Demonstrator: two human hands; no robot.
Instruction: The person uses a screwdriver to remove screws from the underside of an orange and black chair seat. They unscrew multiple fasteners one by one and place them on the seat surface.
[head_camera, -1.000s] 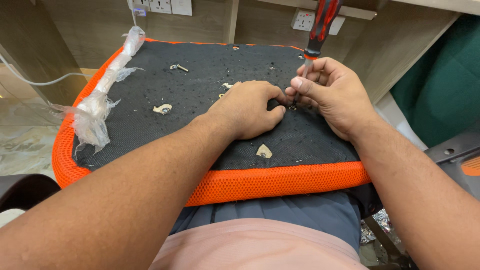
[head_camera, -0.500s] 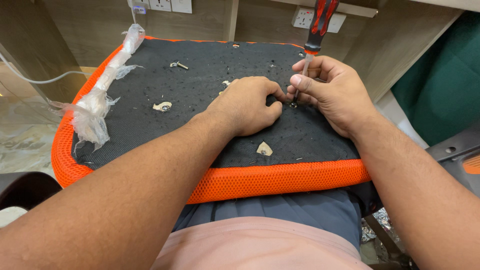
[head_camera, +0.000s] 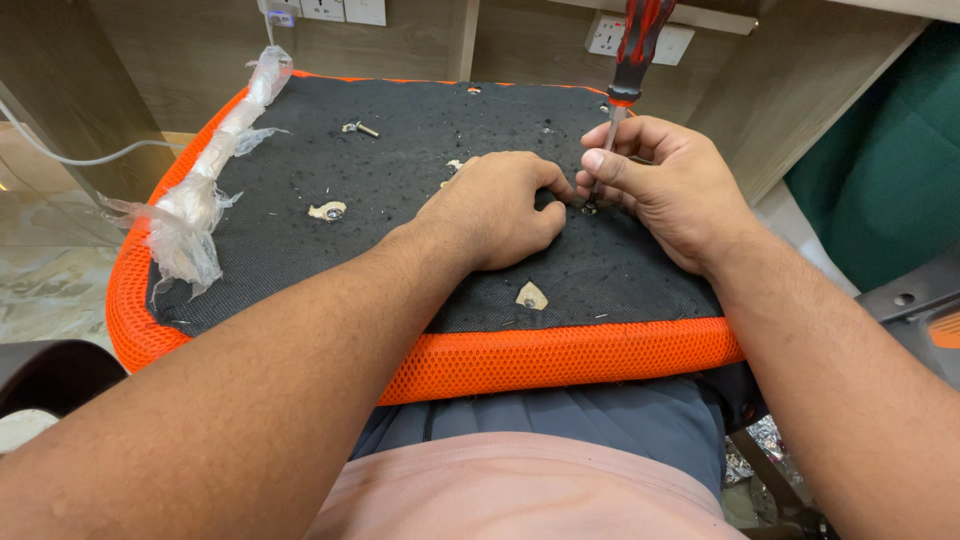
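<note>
An upturned chair seat (head_camera: 560, 355) with an orange mesh rim and black fabric underside lies across my lap. My right hand (head_camera: 665, 190) pinches the metal shaft of a red-and-black screwdriver (head_camera: 633, 50), which stands nearly upright with its tip on a screw (head_camera: 588, 209) in the fabric. My left hand (head_camera: 497, 210) lies curled on the black fabric right beside that screw, fingertips touching the spot. Whether its fingers hold anything is hidden.
A loose bolt (head_camera: 358, 128) lies near the seat's far edge. Torn holes with screws show in the fabric (head_camera: 328, 211) (head_camera: 530, 296). Crumpled clear plastic wrap (head_camera: 195, 205) hangs along the left rim. Wall sockets (head_camera: 325, 10), wooden panels, a green chair (head_camera: 880, 160) at right.
The screwdriver handle has tilted slightly left and my right-hand fingers shifted on the shaft. The left hand stays by the screw.
</note>
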